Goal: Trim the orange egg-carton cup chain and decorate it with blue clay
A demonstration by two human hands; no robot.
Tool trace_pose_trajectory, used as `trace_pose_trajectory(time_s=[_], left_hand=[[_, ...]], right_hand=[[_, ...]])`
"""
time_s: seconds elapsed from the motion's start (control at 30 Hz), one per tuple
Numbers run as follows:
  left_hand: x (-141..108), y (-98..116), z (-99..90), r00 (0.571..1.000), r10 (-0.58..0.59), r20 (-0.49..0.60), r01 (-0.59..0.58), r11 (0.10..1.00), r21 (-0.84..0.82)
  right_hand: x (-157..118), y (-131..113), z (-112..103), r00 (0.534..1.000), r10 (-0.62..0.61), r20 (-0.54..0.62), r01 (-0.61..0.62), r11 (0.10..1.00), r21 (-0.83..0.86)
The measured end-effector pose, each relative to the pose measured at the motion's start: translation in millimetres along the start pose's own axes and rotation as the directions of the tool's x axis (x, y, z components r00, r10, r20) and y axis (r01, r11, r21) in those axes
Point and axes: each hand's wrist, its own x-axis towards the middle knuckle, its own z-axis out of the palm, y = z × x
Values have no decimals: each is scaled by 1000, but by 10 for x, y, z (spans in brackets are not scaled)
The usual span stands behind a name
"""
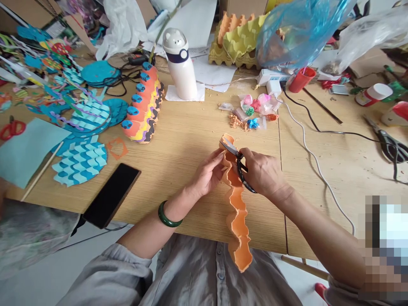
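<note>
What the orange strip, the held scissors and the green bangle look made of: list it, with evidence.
Orange strip: probably moulded paper pulp, matte, judging by its ragged edges and cup-like hollows.
Held scissors: blades likely metal, given their grey sheen; black handles, probably plastic.
Green bangle: smooth, polished, with glossy highlights; jade, glass or plastic, I cannot tell which.

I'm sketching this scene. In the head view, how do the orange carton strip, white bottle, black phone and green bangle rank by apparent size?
1. Orange carton strip
2. White bottle and black phone: too alike to rank
3. Green bangle
</note>
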Motion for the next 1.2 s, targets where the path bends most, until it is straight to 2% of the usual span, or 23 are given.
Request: trace_pose_trajectory(time_s=[0.2, 0.33, 0.5, 0.67, 0.77, 0.9, 1.0, 1.1, 1.2], left_hand=[[2, -21, -33, 998, -18, 55, 17, 1000, 23], [2, -17, -31, 999, -29, 34, 27, 998, 48], [-2, 30, -22, 997, 76, -27, -72, 991, 114], [-6, 82, -1, 987, 162, 17, -160, 947, 277], [-7, 101, 18, 980, 200, 10, -192, 929, 317], [-33, 128, 63, 973, 232, -14, -210, 902, 377], [-63, 138, 121, 964, 263, -30, -229, 886, 402], [-83, 126, 180, 954, 298, -19, -263, 869, 418], [-95, 111, 219, 934, 354, 49, -338, 830, 444]], right_hand=[[-8, 68, 122, 1000, -12, -9, 12, 1000, -3], [-30, 144, 107, 998, 31, -47, -22, 982, 186], [-33, 249, -47, 990, 125, 66, -142, 871, 471], [-11, 269, -84, 983, 154, 101, -183, 752, 634], [-2, 230, -108, 980, 125, 154, -198, 608, 769], [5, 180, -210, 954, 68, 292, -299, 301, 905], [27, 168, -297, 925, -50, 376, -369, 111, 923], [70, 162, -381, 879, -140, 456, -463, -20, 886], [119, 156, -481, 848, -197, 492, -515, -87, 853]])
